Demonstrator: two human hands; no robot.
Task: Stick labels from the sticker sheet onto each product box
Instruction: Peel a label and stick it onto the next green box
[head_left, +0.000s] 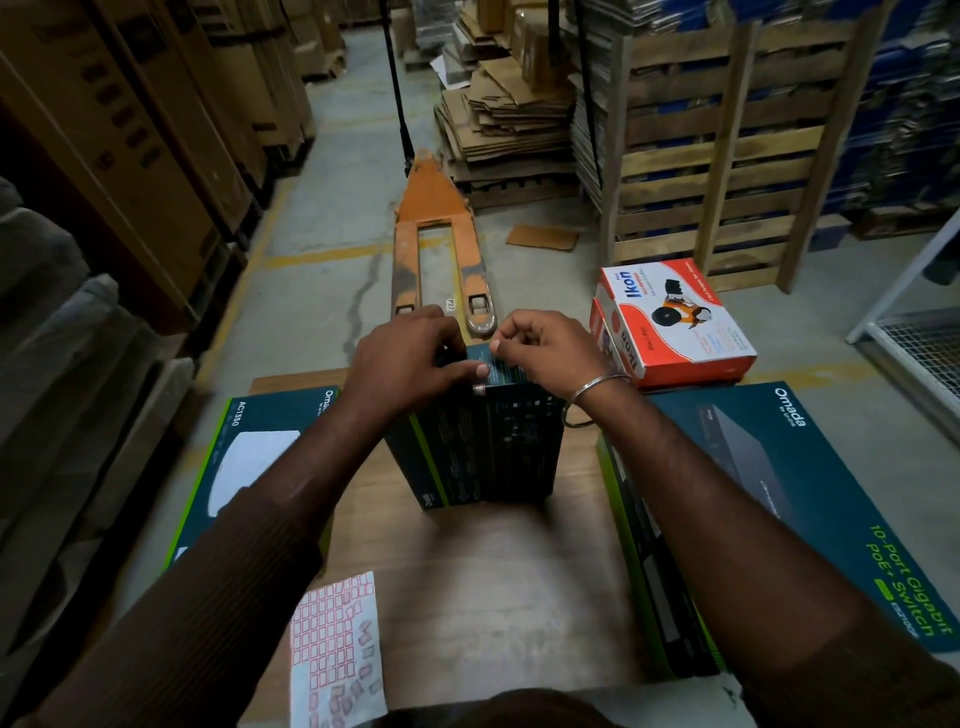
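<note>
Nearest, at the table's front edge: a white paper sticker sheet printed with small red-bordered labels, many cells peeled bare, a few loose labels lying crooked on its right half. Thin, glossy backing, flat on the brown wood-grain tabletop.

Mid-table, standing up on its narrow edge: a dark teal cardboard product box with a green stripe and fine print, smooth laminated faces, crisp corners. Left hand curled over the top edge, thumb laid across the box's upper face, steadying it. Right hand with fingers bunched, thumb and forefinger pinching something at the top edge, probably a small label, though too tiny and shaded to confirm. Thin metal bangle loose at that wrist.

To do the step well: keep the box braced, set one label edge down first, then smooth across with the thumb so no bubble or skew forms on the slick laminate; press corners last.

Flanking: a flat teal box with a white disc picture at left, a long flat teal switch box at right. Beyond, a red-and-white cardboard carton. Farther off on grey concrete: a scuffed orange steel pallet jack, flattened corrugated cardboard piles, rough wooden crates.
</note>
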